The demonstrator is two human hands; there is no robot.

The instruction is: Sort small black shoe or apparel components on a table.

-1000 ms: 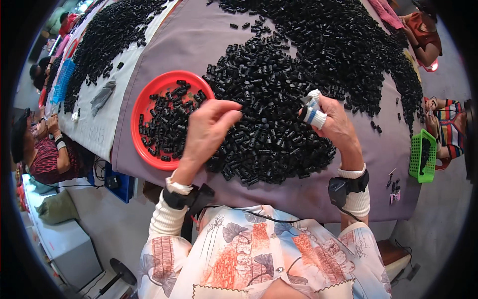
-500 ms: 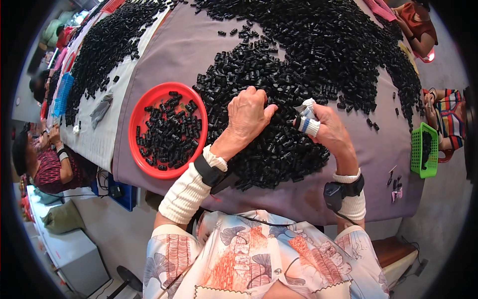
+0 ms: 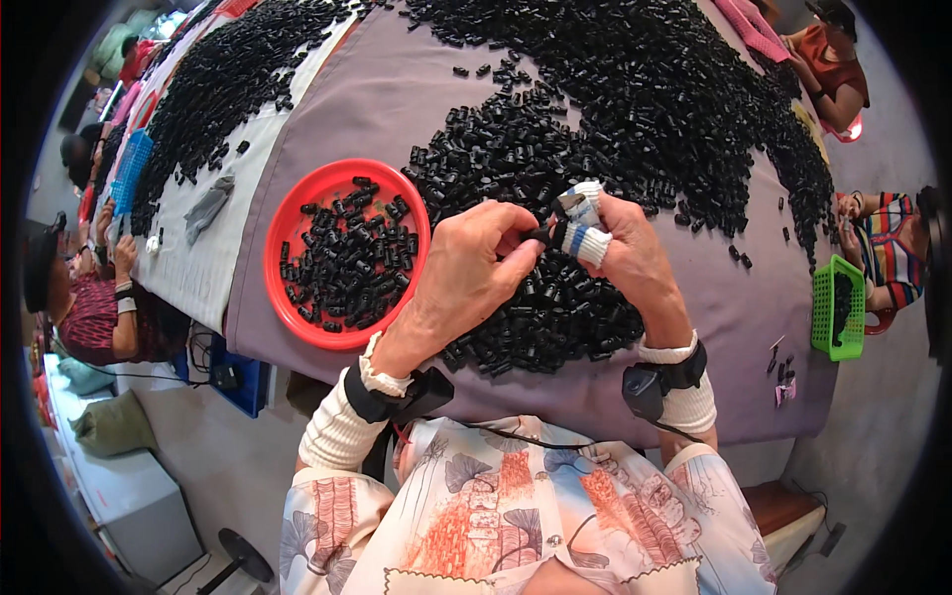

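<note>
My left hand (image 3: pixel 474 260) is closed in a pinch, its thumb and fingertips meeting at a small black plastic part (image 3: pixel 538 235). Against that part from the other side, my right hand (image 3: pixel 635 246) is closed too, with white cloth wraps (image 3: pixel 583 240) on its fingers. The hands partly hide the part, so its shape is unclear. Beneath and beyond them spreads a large pile of black cylindrical plastic parts (image 3: pixel 570 315). A round red tray (image 3: pixel 275 288) holding many similar parts stands left of my left hand.
A mauve cloth (image 3: pixel 327 119) covers the table. Toward its right edge lie a green basket (image 3: pixel 841 347) and a few small loose items (image 3: pixel 784 382). Another table (image 3: pixel 223 268) with more black parts, a grey rag (image 3: pixel 208 210) and a blue basket (image 3: pixel 131 174) is at left. Other people sit at both sides.
My left hand has lowered from over the pile and pinched at the black part. My right hand has shifted slightly left, so the two hands now meet.
</note>
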